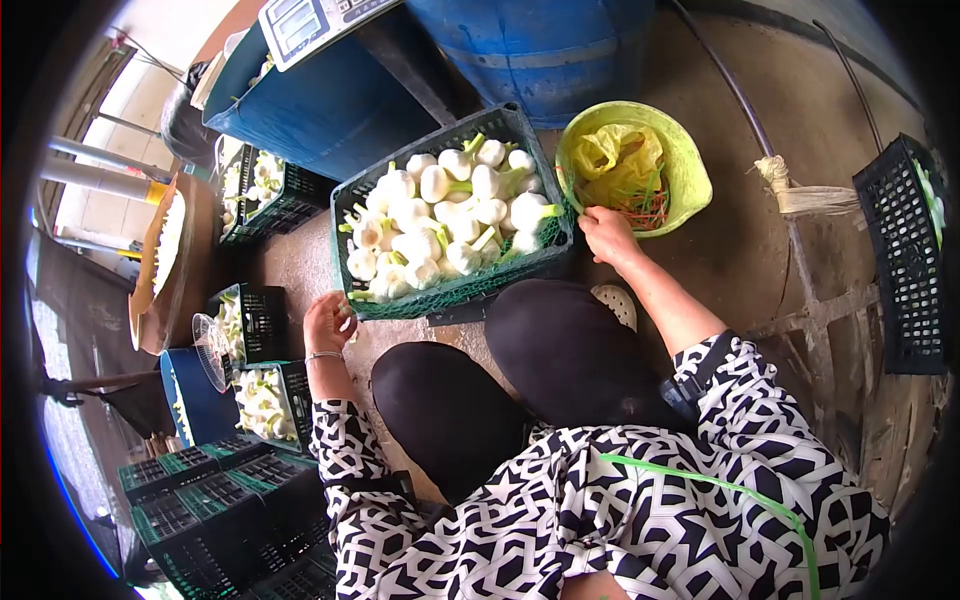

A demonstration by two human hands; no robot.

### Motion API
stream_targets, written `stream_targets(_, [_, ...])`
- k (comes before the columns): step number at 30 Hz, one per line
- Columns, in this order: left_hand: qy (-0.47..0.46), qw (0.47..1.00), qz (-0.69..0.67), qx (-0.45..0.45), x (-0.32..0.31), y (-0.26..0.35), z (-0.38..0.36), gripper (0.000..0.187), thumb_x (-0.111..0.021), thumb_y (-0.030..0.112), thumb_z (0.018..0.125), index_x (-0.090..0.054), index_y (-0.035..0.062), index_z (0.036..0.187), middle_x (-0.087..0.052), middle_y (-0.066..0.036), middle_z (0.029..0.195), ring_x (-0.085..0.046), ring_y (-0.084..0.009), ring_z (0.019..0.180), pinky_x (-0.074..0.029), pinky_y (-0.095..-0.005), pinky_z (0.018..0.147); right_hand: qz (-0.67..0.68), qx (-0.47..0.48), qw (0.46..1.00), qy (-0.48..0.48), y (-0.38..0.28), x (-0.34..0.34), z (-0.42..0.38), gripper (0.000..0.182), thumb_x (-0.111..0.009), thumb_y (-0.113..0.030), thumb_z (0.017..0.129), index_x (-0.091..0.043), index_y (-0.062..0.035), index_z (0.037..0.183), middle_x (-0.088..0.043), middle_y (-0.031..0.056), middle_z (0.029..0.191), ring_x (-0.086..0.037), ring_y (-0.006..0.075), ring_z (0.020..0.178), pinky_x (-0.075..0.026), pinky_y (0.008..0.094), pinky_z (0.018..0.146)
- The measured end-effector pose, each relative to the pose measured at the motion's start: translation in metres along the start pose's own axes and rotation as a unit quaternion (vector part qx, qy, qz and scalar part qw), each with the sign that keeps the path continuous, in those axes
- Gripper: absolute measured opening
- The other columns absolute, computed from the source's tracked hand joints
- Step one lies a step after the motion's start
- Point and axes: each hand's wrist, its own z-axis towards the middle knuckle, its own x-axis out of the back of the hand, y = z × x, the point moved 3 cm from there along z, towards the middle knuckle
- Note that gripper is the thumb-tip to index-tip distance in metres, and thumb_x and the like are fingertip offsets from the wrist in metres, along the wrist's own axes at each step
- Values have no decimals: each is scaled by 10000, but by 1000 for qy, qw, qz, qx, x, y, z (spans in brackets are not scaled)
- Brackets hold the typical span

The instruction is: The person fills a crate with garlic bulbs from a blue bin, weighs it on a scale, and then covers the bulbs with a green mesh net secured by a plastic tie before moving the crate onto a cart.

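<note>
A dark green crate full of white garlic bulbs with short green stems stands in front of my knees, with green netting along its near side. At its lower left corner is my left hand, its fingers curled around something small and pale that I cannot make out. My right hand is at the crate's right edge, beside the yellow-green bucket, with fingers closed; whatever they pinch is hidden. Inside the bucket lie a yellow plastic bag and red and green strands.
Blue barrels and a scale are beyond the crate. More garlic crates and stacked black crates stand at the left. A black crate, a pole and a metal frame are at the right.
</note>
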Motion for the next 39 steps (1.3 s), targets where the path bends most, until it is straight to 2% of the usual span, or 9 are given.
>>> stream_targets(5, [15,973,228,-22,-11,-24,-13,180,-642,38,767,-571,86,924,-590,-40,802,-579,-163,667,-545,-377,602,-269,6,963,-26,3,-25,8,305,-512,-200,862,-675,5,1017,-694,201,959,-670,360,864,-519,477,774])
stream_targets(9, [2,995,96,20,-14,-33,-30,140,-583,36,816,-545,55,949,-609,-101,889,-656,-251,817,-577,-467,739,150,-108,982,-29,11,-16,1,167,-582,-157,873,-668,-48,964,-692,96,886,-656,207,784,-540,413,755])
stream_targets(15, [-99,989,-107,39,-23,-45,-36,94,-481,66,927,-513,31,1008,-612,-132,924,-643,-251,802,-559,-449,815,654,-95,737,-143,49,14,-18,131,-550,-204,930,-574,-111,840,-638,36,789,-654,199,705,-558,425,687])
stream_targets(19, [-185,968,-167,34,-41,-38,-39,94,-516,65,915,-521,31,1002,-566,-57,749,-544,-164,632,-500,-333,574,634,22,757,-157,-27,42,-33,172,-516,-197,954,-561,-100,819,-602,30,756,-651,191,683,-565,394,670])
stream_targets(22, [-38,953,-274,-120,-6,39,-46,53,-494,42,901,-538,12,903,-523,-29,662,-504,-146,531,-490,-307,547,545,159,813,-130,-136,60,-17,149,-541,-185,953,-574,-66,870,-637,56,801,-670,203,723,-558,353,710])
stream_targets(26, [128,967,46,-218,24,69,-42,85,-529,105,883,-573,34,867,-612,-64,695,-634,-200,632,-542,-315,586,433,220,864,-131,-195,41,9,171,-549,-206,948,-576,-65,856,-643,60,763,-657,166,695,-554,309,676])
stream_targets(30, [273,719,480,-422,-40,89,-74,220,-653,153,813,-628,89,1022,-659,-105,964,-637,-289,902,-509,-393,792,378,209,877,-212,-141,75,6,176,-542,-212,950,-574,-76,842,-633,39,772,-670,172,688,-556,315,674])
stream_targets(35, [-245,594,443,-625,-237,67,-90,333,-702,103,769,-657,99,1099,-635,-83,1106,-574,-301,1072,-474,-368,926,395,132,876,-244,-87,82,-6,145,-525,-148,931,-554,-58,821,-606,71,752,-638,205,672,-547,346,679])
stream_targets(39, [-364,395,585,-608,-323,0,-79,466,-733,271,716,-634,201,1166,-620,-29,1186,-475,-237,1210,-374,-458,992,430,133,863,-228,-90,80,-12,120,-518,-131,927,-542,-57,836,-603,79,756,-622,192,680,-552,342,674])
